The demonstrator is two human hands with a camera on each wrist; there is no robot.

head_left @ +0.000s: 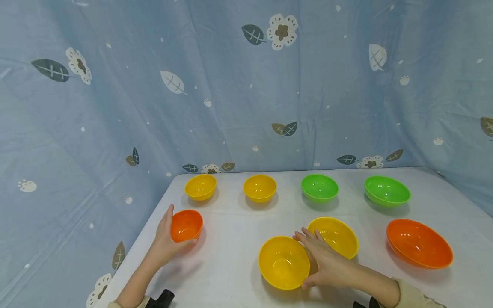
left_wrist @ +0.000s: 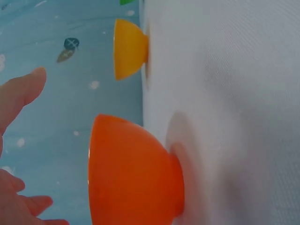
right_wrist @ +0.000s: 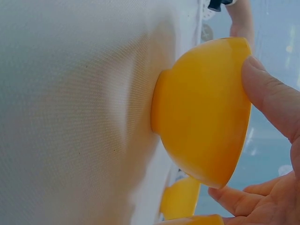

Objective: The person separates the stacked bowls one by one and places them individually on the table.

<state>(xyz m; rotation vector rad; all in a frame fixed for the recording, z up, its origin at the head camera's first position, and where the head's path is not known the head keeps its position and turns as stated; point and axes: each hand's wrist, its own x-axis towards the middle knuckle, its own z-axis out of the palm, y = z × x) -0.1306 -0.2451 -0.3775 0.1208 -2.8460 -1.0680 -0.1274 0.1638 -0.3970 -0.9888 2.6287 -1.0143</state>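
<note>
My left hand (head_left: 167,241) is spread beside a small orange bowl (head_left: 186,225) at the table's left. In the left wrist view its fingers stand apart from the orange bowl (left_wrist: 133,173), above its rim. My right hand (head_left: 325,261) is at the right side of a yellow bowl (head_left: 284,263) near the front middle. In the right wrist view the thumb lies against the rim of that yellow bowl (right_wrist: 204,110), while the fingers extend past its other side, not wrapped round it. Partly behind this hand is another yellow bowl (head_left: 335,236). All these bowls stand upright.
Along the back stand two yellow bowls (head_left: 201,187) and two green bowls (head_left: 319,188). A large orange bowl (head_left: 419,244) sits at the right. The white-covered table (head_left: 231,256) meets a blue patterned curtain (head_left: 231,85) behind and at the left.
</note>
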